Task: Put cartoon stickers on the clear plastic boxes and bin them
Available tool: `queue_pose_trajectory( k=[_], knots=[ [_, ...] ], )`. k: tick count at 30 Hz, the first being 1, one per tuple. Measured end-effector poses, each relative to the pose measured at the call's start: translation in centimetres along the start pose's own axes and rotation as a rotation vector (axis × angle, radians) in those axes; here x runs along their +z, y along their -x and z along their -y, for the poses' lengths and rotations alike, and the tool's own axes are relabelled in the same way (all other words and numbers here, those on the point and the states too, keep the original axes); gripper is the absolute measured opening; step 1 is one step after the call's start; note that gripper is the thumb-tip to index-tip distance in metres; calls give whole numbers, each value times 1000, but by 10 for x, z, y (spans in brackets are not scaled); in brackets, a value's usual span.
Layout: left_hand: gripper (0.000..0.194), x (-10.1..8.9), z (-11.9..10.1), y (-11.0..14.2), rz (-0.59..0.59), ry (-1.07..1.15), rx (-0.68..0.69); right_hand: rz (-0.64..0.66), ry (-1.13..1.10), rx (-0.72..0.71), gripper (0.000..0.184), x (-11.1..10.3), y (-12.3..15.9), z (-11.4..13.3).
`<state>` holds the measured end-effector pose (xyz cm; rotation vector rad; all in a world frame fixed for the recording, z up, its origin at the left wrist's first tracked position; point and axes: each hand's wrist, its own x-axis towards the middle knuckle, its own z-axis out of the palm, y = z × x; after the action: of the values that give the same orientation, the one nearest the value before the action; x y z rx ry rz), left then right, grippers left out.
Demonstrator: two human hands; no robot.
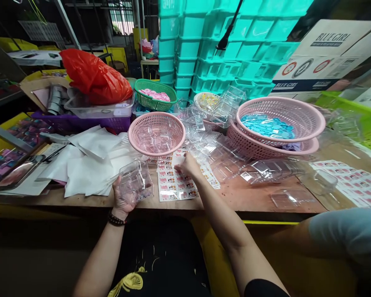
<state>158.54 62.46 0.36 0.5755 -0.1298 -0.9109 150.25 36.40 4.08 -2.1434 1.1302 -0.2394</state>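
Observation:
My left hand (pixel 125 196) is wrapped round a clear plastic box (pixel 137 179), held tilted above the front edge of the table. What is inside the box I cannot make out. Over a sheet of printed stickers (pixel 173 192) is my right hand (pixel 188 166), its fingers drawn together at the sheet's upper part; whether a sticker is between them does not show. Just behind the sheet stands a pink plastic basket (pixel 156 152) with clear plastic pieces in it.
White paper sheets (pixel 89 169) lie at left. Clear packaging (pixel 216 150) is heaped at right, beside stacked pink baskets (pixel 315 119) with blue pieces. Turquoise crates (pixel 188 45) rise behind. Another person's sleeve (pixel 349 229) reaches in at right, near more sticker sheets (pixel 354 181).

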Motion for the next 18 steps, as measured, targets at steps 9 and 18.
queue_pose_trajectory(
  k=[9, 18],
  knots=[
    [74, -1, 16, -4, 118, -34, -200, 353, -696, -137, 80, -33, 53, -27],
    [75, 13, 26, 0, 366, -220, -235, 49, -411, -581, 54, -59, 88, -23]
  ],
)
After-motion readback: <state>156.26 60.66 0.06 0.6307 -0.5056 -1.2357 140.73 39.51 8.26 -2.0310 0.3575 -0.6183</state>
